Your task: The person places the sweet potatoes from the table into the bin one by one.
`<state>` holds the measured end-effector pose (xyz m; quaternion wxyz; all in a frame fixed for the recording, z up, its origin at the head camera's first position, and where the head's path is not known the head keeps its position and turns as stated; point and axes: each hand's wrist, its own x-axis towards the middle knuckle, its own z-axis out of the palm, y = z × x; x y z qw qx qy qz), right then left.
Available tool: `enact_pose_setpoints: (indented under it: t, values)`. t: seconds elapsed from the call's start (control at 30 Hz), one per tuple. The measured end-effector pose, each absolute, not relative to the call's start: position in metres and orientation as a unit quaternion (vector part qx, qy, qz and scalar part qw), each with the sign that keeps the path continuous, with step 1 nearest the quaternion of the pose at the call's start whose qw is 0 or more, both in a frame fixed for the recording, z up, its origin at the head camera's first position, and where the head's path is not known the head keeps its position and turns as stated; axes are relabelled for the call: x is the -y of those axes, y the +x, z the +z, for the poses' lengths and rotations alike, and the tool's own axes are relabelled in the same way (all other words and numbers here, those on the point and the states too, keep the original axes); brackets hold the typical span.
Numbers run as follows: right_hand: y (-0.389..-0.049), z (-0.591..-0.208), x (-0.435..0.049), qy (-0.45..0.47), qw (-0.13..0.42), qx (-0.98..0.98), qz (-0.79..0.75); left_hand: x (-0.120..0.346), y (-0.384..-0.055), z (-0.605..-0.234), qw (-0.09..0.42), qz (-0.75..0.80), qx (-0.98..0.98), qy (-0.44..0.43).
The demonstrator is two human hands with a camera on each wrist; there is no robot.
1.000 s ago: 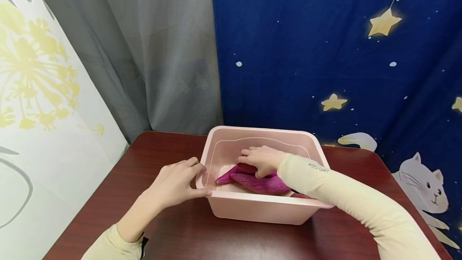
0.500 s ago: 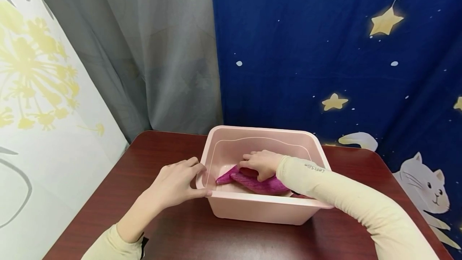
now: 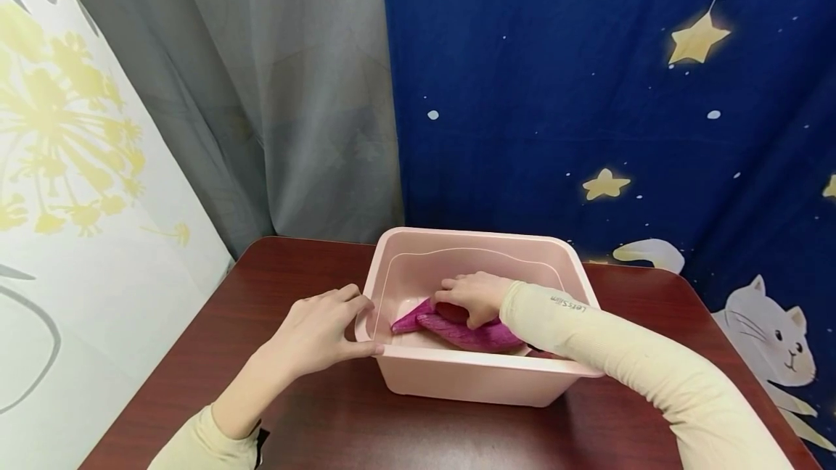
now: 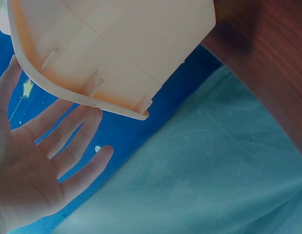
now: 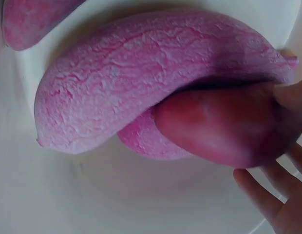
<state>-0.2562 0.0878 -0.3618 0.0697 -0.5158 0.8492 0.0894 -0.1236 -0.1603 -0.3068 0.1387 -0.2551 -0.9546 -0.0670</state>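
Observation:
In the head view a pink plastic bin (image 3: 457, 379) stands on a dark red-brown table. My right hand (image 3: 475, 296) reaches down inside it. The right wrist view shows that hand gripping a smooth dark red oval fruit (image 5: 214, 126), thumb on top and fingers along its lower side. Close behind lies a long, curved, wrinkled magenta vegetable (image 5: 117, 78) like a sweet potato, with another wrinkled magenta one (image 5: 151, 139) partly hidden beneath. My left hand (image 3: 323, 328) touches the bin's near left corner, thumb on the front rim and spread, nearly straight fingers at the left rim.
Another smooth reddish piece (image 5: 31, 24) lies at the upper left of the right wrist view. The wooden table (image 3: 287, 267) ends near a grey curtain (image 3: 326, 93) and a blue star-printed curtain (image 3: 509, 93). A white patterned panel (image 3: 78, 260) stands at the left.
My right hand has shifted slightly right and lower in the bin, and has hardly moved in the last half second. The left hand and the bin stay put.

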Motion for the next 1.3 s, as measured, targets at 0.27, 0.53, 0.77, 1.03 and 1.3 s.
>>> enact_pose_setpoints:
  t: [0.27,0.53,0.77,1.03,1.3]
  values:
    - [-0.257,-0.354,-0.088,-0.498,0.065,-0.859,0.103,0.16,-0.124,-0.307,0.14,-0.066,0.955,-0.254]
    - [-0.253,-0.337,-0.089,-0.5,0.049,-0.858,0.105,0.16,-0.123,-0.309,0.139,-0.068,0.956,-0.251]
    - [-0.252,-0.32,-0.095,-0.506,0.029,-0.856,0.104,0.16,-0.123,-0.309,0.141,-0.068,0.955,-0.252]
    - [-0.247,-0.299,-0.103,-0.512,-0.01,-0.853,0.1,0.16,-0.123,-0.308,0.139,-0.065,0.957,-0.247]
    - [-0.242,-0.282,-0.116,-0.491,-0.025,-0.867,0.08,0.161,-0.122,-0.308,0.141,-0.069,0.956,-0.248]
